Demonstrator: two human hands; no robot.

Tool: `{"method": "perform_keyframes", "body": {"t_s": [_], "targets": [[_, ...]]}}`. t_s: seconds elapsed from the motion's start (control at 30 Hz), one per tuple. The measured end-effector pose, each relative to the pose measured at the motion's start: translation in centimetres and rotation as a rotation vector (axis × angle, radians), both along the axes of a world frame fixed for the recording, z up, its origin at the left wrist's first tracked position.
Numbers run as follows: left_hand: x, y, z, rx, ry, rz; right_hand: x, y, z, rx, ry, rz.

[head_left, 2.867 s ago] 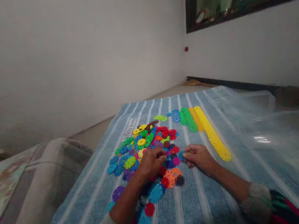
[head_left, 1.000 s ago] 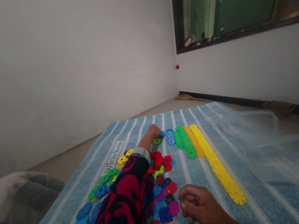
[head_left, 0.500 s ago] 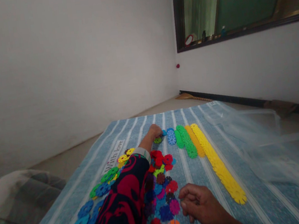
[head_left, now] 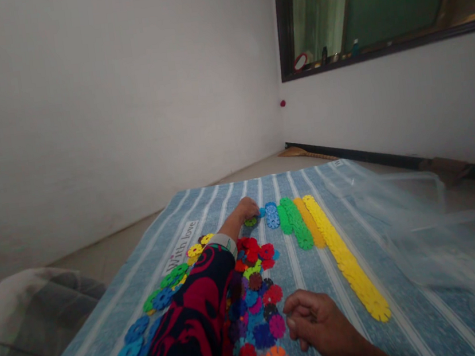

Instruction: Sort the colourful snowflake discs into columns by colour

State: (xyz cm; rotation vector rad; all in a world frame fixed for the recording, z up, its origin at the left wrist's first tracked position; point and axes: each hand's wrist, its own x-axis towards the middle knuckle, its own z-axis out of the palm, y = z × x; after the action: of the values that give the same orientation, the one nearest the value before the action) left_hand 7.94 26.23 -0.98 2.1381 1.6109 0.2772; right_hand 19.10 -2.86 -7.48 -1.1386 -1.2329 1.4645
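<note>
Head view: yellow row [head_left: 352, 262], orange row [head_left: 311, 224], green rows [head_left: 297, 225] and blue row [head_left: 272, 215] stand aligned; mixed pile [head_left: 252, 297] lies loose, so I judge much left. Left hand [head_left: 247, 207] at blue disc [head_left: 262, 212], grip indeterminable; right hand [head_left: 313, 319] beside pile, fingers relaxed, nothing visibly held.

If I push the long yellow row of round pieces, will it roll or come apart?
Rolling seems unlikely: the yellow row lies flat on the cloth. It might come apart, since its pieces seem overlapped; I can't see whether they're locked. They look thin, so probably light.
</note>
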Motion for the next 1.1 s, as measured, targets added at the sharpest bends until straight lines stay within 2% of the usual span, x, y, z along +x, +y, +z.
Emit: {"method": "perform_keyframes", "body": {"t_s": [0.37,1.1], "targets": [[0.70,0.23,-0.42,0.131,0.106,0.025,0.03,-0.06,-0.04,0.007,-0.004,-0.009],[0.70,-0.37,-0.98,0.218,0.218,0.032,-0.07,-0.11,0.28,0.010,-0.003,-0.018]]}}
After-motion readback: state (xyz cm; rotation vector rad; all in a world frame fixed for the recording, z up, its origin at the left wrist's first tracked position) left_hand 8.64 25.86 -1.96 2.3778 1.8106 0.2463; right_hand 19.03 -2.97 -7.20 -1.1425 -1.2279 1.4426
